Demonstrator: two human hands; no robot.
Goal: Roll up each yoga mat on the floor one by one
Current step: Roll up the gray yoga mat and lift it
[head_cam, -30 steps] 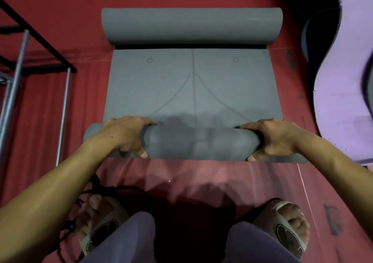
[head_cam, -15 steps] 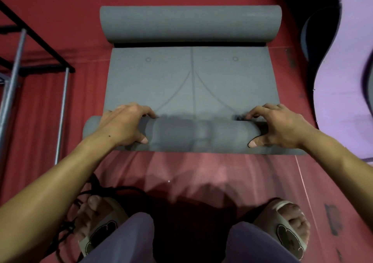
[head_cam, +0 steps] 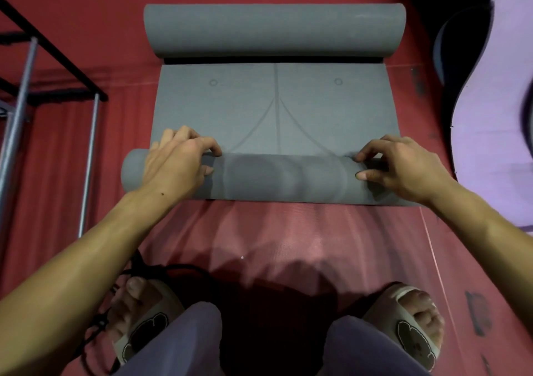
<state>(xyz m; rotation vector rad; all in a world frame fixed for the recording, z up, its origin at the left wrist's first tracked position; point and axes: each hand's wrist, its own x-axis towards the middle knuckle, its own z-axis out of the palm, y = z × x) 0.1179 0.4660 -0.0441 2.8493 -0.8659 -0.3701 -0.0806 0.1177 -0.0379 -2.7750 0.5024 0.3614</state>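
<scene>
Mid-roll: left hand (head_cam: pixel 176 162) and right hand (head_cam: pixel 403 168) curl over the ends of the grey mat's (head_cam: pixel 277 110) near roll (head_cam: pixel 282 178) on the red floor (head_cam: pixel 259 237); next, push it evenly toward the far end.

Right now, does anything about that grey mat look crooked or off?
Yes. The near roll is skewed: its left end sticks out past the flat mat's edge. The far end is also curled into a roll.
</scene>
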